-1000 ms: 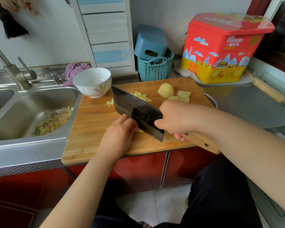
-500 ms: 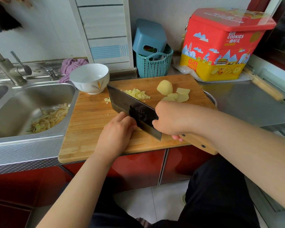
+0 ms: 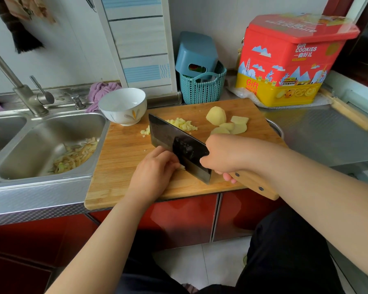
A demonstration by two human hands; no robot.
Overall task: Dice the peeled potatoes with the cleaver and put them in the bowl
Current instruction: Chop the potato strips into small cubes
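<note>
My right hand (image 3: 223,153) grips the wooden handle of a dark cleaver (image 3: 179,145), whose blade stands edge-down on the wooden cutting board (image 3: 123,162). My left hand (image 3: 155,172) has curled fingers pressed against the blade's left side, holding a small potato piece (image 3: 182,167) that is mostly hidden. A pile of potato dice (image 3: 182,124) lies behind the blade. A peeled potato half (image 3: 216,116) and several slices (image 3: 234,126) sit at the board's far right. The white bowl (image 3: 123,106) stands at the board's far left corner.
A steel sink (image 3: 40,143) with potato peelings (image 3: 77,155) lies left of the board. A teal basket (image 3: 202,88) and a red and yellow cookie tin (image 3: 289,60) stand behind. A rolling pin (image 3: 348,112) lies on the steel counter at right.
The camera view shifted slightly. The cleaver and both hands keep nearly the same place on the board, with the blade still at the piece under my left hand.
</note>
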